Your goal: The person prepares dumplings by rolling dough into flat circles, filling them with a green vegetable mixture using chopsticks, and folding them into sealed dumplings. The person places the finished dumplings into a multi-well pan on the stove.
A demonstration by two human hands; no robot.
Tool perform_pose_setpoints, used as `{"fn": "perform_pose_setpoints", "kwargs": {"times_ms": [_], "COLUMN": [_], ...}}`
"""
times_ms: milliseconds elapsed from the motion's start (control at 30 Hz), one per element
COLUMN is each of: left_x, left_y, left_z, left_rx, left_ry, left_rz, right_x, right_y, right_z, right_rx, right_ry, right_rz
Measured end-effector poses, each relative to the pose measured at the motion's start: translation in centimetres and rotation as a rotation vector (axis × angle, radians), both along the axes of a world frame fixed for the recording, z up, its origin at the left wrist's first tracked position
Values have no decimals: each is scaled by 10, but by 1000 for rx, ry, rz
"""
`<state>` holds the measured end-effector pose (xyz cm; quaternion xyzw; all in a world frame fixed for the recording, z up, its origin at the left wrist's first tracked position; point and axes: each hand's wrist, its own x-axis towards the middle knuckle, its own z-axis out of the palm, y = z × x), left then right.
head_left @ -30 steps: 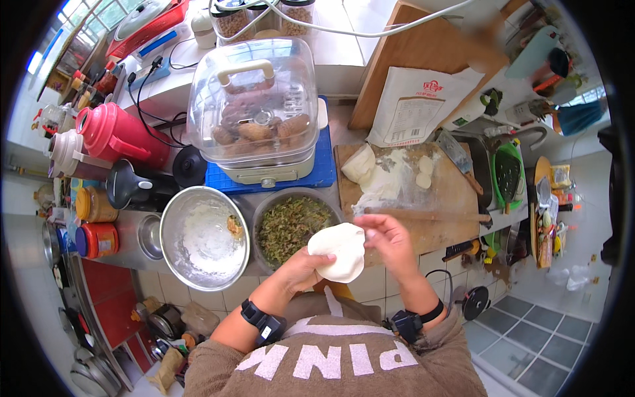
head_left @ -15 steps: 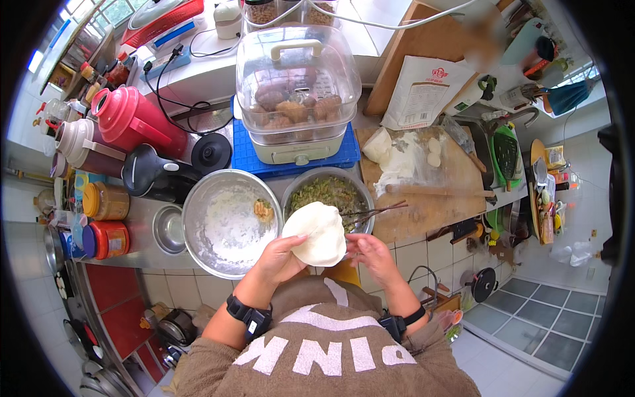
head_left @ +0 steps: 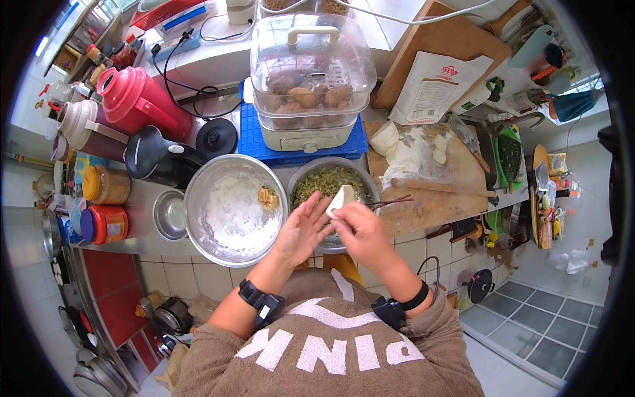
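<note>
A pale dough wrapper (head_left: 340,199) hangs folded from the pinched fingers of my right hand (head_left: 364,231). It is held over the near part of a metal bowl of chopped green filling (head_left: 329,178). My left hand (head_left: 299,233) is open beside it, palm up with fingers spread, close to the wrapper's lower edge; whether they touch I cannot tell. Chopsticks (head_left: 393,202) rest in the filling bowl, their ends sticking out to the right. Left of it, a larger metal bowl (head_left: 225,218) is dusted with flour and holds a small yellowish lump (head_left: 268,197).
A floured wooden board (head_left: 436,212) on the right carries a rolling pin (head_left: 443,188), dough (head_left: 385,139) and small dough rounds (head_left: 439,149). Behind the bowls stands a clear-lidded steamer (head_left: 311,86). A black kettle (head_left: 159,155), pink flask (head_left: 142,102) and small metal bowl (head_left: 170,215) stand left.
The wrapper has gone from lying flat across my left hand to hanging from my right fingers. My left hand has let go and opened out. The view has shifted slightly.
</note>
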<state>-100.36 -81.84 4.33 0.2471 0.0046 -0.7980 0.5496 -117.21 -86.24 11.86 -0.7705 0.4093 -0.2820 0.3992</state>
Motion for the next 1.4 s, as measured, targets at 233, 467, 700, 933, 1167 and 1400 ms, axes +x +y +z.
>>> {"fn": "perform_pose_setpoints", "kwargs": {"times_ms": [233, 467, 700, 933, 1167, 1400], "left_x": [-16, -15, -24, -28, -41, -21], "left_y": [-6, -12, -15, -17, -12, -8], "left_z": [9, 28, 34, 4, -20, -18], "left_rx": [-91, -32, -24, -33, -44, 89], "left_ry": [411, 447, 406, 85, 286, 132], "left_rz": [36, 51, 16, 39, -5, -12], "right_x": [-21, -69, -54, -41, -22, -93], "right_y": [22, 17, 6, -7, -6, 10], "right_z": [10, 9, -23, -23, -19, -58], "right_rx": [-108, 206, 811, 789, 108, 727], "right_ry": [17, -64, -506, -521, 40, -248], "right_rz": [253, -97, -259, -358, 117, -203]}}
